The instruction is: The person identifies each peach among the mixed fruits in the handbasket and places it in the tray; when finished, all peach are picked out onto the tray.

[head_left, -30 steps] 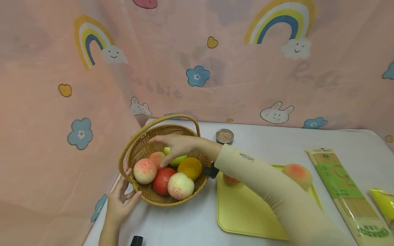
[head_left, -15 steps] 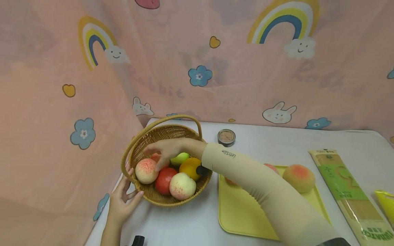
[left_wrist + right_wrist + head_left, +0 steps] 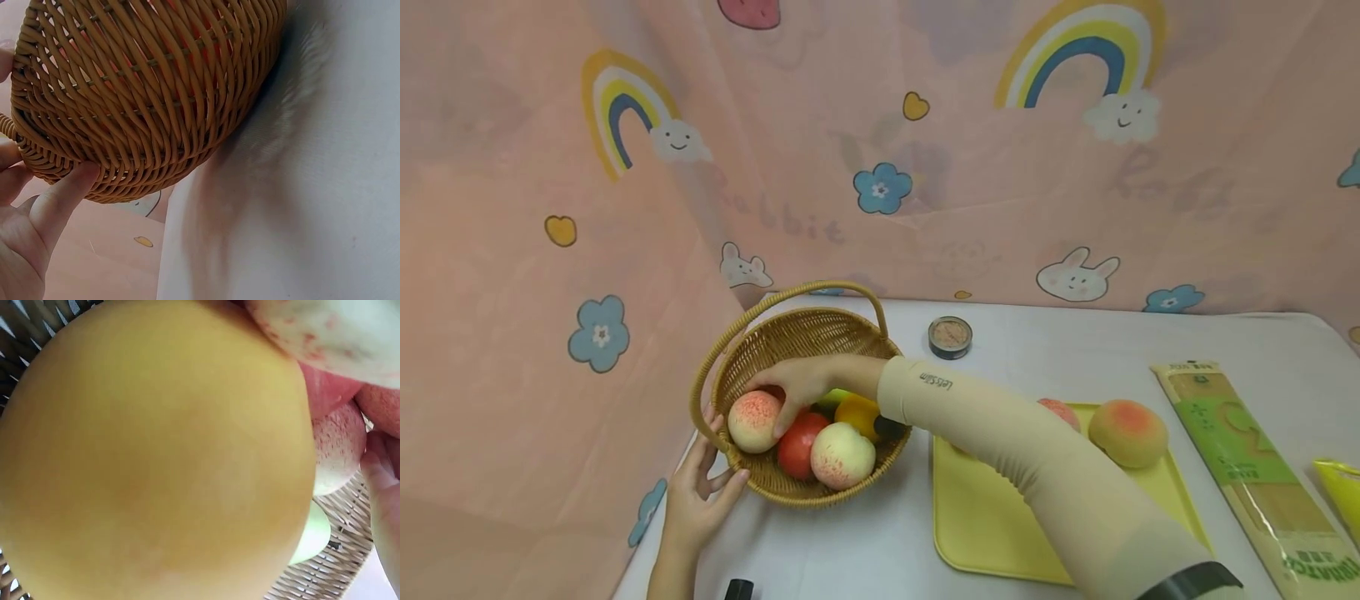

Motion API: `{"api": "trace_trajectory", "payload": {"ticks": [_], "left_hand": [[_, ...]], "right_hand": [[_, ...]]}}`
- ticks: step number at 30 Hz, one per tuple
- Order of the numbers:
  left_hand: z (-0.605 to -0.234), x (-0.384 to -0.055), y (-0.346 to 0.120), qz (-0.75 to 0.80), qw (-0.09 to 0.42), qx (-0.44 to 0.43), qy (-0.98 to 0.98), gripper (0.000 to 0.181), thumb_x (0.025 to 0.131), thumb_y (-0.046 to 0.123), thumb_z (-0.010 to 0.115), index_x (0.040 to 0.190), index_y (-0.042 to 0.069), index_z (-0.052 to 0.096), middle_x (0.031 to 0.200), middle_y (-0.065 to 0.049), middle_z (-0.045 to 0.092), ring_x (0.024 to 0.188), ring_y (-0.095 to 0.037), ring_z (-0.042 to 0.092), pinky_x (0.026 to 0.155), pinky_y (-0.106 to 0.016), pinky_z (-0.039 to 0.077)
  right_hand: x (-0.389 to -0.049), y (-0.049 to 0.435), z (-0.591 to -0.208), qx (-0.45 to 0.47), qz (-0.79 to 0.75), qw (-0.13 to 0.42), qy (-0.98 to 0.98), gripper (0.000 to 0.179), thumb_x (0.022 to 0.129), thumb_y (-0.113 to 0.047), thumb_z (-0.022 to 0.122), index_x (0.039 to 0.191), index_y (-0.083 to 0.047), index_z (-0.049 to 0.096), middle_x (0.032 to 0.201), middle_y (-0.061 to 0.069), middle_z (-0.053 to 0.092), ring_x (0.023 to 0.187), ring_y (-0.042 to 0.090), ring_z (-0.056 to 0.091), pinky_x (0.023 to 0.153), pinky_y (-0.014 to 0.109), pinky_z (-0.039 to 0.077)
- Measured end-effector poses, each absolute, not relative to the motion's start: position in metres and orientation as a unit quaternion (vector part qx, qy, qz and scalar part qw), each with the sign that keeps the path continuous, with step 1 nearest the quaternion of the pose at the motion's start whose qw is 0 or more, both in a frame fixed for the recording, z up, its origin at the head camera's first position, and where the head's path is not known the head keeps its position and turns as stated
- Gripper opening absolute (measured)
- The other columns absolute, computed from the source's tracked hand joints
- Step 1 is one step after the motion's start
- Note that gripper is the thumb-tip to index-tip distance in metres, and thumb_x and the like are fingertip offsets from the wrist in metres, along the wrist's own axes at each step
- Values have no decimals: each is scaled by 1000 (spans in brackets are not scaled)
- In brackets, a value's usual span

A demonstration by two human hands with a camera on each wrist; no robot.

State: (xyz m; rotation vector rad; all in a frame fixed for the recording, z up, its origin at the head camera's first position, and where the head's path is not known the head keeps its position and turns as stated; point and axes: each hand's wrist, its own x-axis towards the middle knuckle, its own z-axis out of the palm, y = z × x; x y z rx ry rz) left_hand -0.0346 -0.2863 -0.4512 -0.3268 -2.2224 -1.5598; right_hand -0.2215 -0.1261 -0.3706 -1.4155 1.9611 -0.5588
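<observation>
A wicker basket [image 3: 820, 329] with a tall handle stands at the left of the table, holding several fruits. My left hand [image 3: 696, 500] grips its near left rim by the handle's foot, the thumb [image 3: 65, 194] against the outer weave. Inside the basket, my right hand [image 3: 801, 385] curls over a pink-speckled peach [image 3: 752, 423], thumb along its right side. A red fruit [image 3: 802, 446] and a pale speckled peach [image 3: 842, 456] lie beside it. Behind them are a yellow-orange fruit [image 3: 854, 413], large in the right wrist view, and a green fruit [image 3: 312, 536], partly hidden.
Right of the basket lies a yellow tray [image 3: 992, 525] bearing peaches [image 3: 1129, 433], partly covered by the right sleeve [image 3: 1000, 433]. A small round tin [image 3: 950, 337] sits behind. Farther right are a long green-labelled packet [image 3: 1240, 450] and a yellow packet [image 3: 1341, 492].
My right hand has moved down and slightly left into the basket, from above the fruits onto the speckled peach. The left hand keeps its place on the rim.
</observation>
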Motion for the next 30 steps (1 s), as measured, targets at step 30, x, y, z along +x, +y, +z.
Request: {"api": "trace_trajectory", "payload": {"ticks": [30], "left_hand": [[-448, -34, -283, -571, 218, -128, -781, 77, 75, -23, 61, 143, -9, 30, 155, -24, 16, 140, -12, 30, 81, -17, 51]], "right_hand": [[-226, -98, -346, -539, -325, 275, 727, 61, 73, -21, 78, 128, -17, 51, 124, -3, 52, 113, 11, 48, 92, 20, 46]]}}
